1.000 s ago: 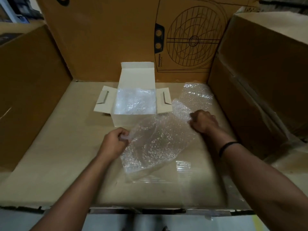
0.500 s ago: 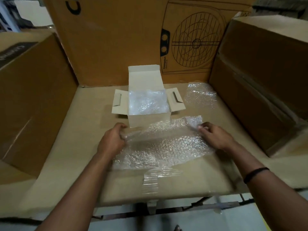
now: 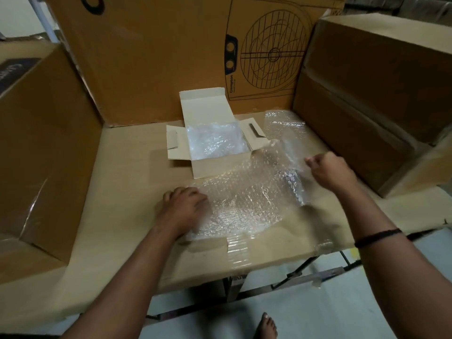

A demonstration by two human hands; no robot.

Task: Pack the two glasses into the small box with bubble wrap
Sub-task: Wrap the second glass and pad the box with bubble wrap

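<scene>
Okay, left hand (image 3: 184, 209): down on the near-left end of the bubble wrap sheet (image 3: 247, 199), knuckles up, fingers (image 3: 176, 193) curled over the sheet's edge and holding it against the surface (image 3: 127, 192).
Right hand (image 3: 330, 171): raised over the right side and closed like a fist, its fingers (image 3: 311, 162) pinching the sheet's right edge and lifting it clear of the cardboard.
Bubble wrap sheet: stretched between the two hands, flat at the left, rising and creased at the right, with its far edge touching the front wall of the small box (image 3: 220, 168).
Small box: white, sitting mid-surface just behind the sheet, with the lid flap standing up at the back and both side flaps folded out flat.
Box lining (image 3: 215, 140): more bubble wrap fills the inside of the box; what lies under it I cannot tell.
Spare wrap (image 3: 283, 123): another clear piece beyond the right hand, just beside the box's right flap and near the right carton (image 3: 367, 94).
Surface: plain brown cardboard, with a strip of clear tape (image 3: 236, 250) at its near edge.
Back carton (image 3: 146, 57): big and brown, printed with a fan grille drawing, standing behind the small box.
Left carton (image 3: 44, 143): large and brown, walling in the surface opposite the right carton.
Wristband (image 3: 378, 237): thin and black, on the right forearm.
Foot (image 3: 266, 325): bare toes on the floor, below the surface's near edge.
</scene>
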